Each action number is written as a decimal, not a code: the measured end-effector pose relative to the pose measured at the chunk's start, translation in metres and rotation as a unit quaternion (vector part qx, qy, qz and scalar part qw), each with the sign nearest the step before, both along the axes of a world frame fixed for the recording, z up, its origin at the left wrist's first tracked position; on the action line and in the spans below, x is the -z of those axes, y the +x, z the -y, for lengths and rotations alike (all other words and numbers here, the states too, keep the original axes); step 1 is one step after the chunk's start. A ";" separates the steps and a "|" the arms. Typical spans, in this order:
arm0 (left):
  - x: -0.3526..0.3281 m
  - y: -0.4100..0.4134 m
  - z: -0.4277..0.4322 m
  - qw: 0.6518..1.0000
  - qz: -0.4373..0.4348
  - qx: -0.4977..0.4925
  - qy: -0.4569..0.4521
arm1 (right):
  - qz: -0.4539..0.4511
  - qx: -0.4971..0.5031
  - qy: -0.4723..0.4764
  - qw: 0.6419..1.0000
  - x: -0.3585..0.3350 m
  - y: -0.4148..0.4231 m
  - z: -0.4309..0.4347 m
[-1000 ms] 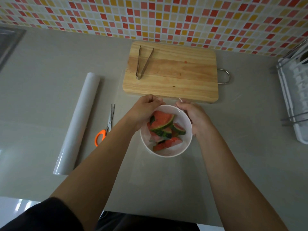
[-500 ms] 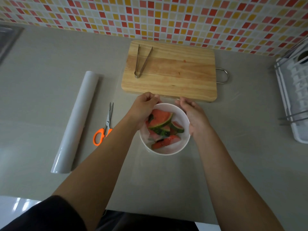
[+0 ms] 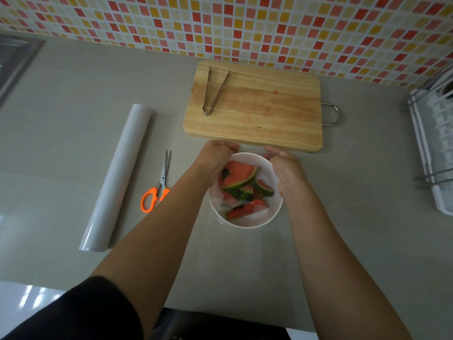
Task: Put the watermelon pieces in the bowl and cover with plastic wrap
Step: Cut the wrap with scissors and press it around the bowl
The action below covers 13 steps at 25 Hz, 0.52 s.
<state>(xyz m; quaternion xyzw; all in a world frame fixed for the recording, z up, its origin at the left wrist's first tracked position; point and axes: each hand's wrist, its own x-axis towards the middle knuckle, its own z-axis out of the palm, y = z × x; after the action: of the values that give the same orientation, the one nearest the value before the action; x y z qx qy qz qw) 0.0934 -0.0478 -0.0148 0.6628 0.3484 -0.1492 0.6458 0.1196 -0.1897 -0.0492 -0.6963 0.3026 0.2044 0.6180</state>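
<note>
My left hand is curled over the far left rim of the white bowl, and my right hand is curled at its far right rim. Both have their fingers bent down onto a thin sheet of plastic wrap that lies hazy across the bowl's mouth, and they grip it against the rim. The watermelon pieces are piled in the bowl between the two hands, red flesh and green rind showing through the film. The bowl stands on the grey worktop, just in front of a wooden cutting board that carries metal tongs on its left part. To the left of my left forearm lie orange-handled scissors, and beyond them a white roll of wrap. A white dish rack sits at the right edge.
</note>
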 end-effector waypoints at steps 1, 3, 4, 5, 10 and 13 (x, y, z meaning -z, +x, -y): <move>0.000 0.001 0.001 1.000 -0.003 0.001 0.005 | -0.003 -0.006 0.001 1.000 -0.001 0.002 0.000; 0.000 0.002 0.000 1.000 -0.004 0.001 0.004 | -0.017 0.001 0.003 1.000 -0.004 0.004 0.000; 0.001 0.002 -0.001 1.000 -0.006 0.003 -0.003 | -0.024 0.033 0.008 0.999 -0.004 0.004 0.001; 0.002 0.002 -0.003 1.000 -0.013 0.005 -0.016 | -0.032 0.084 0.027 0.996 -0.003 0.003 0.002; 0.007 -0.003 -0.018 0.995 0.002 -0.053 -0.082 | 0.080 0.215 0.019 0.973 -0.013 -0.010 0.015; 0.013 -0.024 -0.033 0.985 0.161 -0.055 -0.018 | 0.281 0.042 0.049 0.958 -0.023 -0.034 0.028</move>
<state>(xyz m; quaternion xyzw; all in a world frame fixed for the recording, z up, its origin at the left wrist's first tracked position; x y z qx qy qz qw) 0.0691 -0.0151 -0.0276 0.6463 0.2730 -0.0104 0.7125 0.0858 -0.2174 -0.0266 -0.6811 0.1354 -0.0111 0.7195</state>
